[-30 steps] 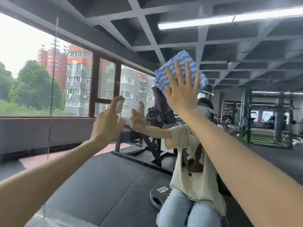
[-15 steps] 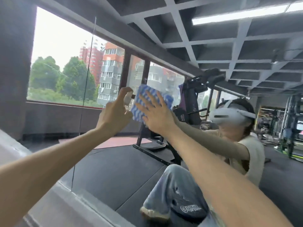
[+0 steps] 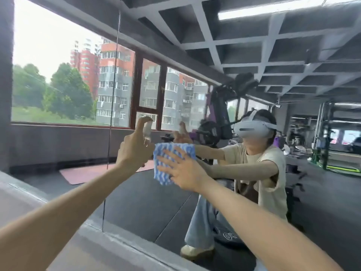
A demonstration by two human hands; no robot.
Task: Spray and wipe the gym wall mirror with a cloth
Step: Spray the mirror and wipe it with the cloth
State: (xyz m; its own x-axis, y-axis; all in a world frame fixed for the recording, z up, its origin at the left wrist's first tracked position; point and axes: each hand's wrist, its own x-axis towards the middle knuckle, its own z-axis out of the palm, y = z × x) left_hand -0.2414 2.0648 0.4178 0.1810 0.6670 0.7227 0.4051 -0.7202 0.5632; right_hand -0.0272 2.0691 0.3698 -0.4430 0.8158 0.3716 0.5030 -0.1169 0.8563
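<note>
The wall mirror (image 3: 136,202) fills the view ahead and reflects the gym and a crouching person in a headset. My right hand (image 3: 185,173) lies flat with spread fingers on a blue and white wavy cloth (image 3: 166,159), pressing it against the glass at chest height. Just left of the cloth, my left hand (image 3: 134,151) grips a small clear spray bottle (image 3: 147,131), forefinger on its top, nozzle towards the mirror.
A vertical seam (image 3: 111,118) between mirror panels runs left of my hands. The mirror's lower edge meets a grey ledge (image 3: 121,243) near the floor. A grey wall strip (image 3: 5,85) borders the mirror on the far left.
My right hand has slid the cloth down the glass from high overhead to chest level. The left hand kept hold of the spray bottle beside it. My view swung left and lower.
</note>
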